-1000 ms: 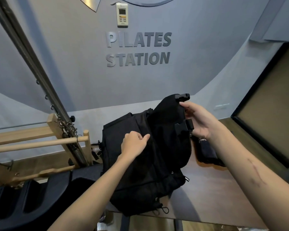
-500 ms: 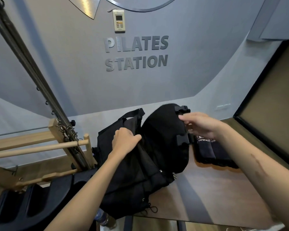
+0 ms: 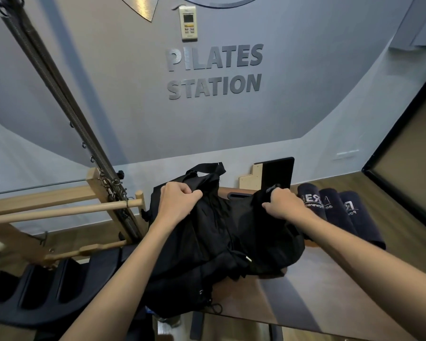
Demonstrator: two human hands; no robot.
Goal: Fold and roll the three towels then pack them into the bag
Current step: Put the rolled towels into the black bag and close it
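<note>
Spreading the black bag point(image 3: 221, 242) open on the bench point(image 3: 330, 291), left hand point(image 3: 177, 205) and right hand point(image 3: 282, 205) grasp its fabric (three rolled towels point(image 3: 340, 212) wait right), so loading comes next.

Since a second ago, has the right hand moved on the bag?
Yes. The right hand, gripping the bag flap, has dropped from well above the table to just over it, beside the rolled towels.

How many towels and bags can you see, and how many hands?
Rolled towels: 3
Black bag: 1
Hands: 2, left hand and right hand, both gripping the bag
Total: 6
</note>
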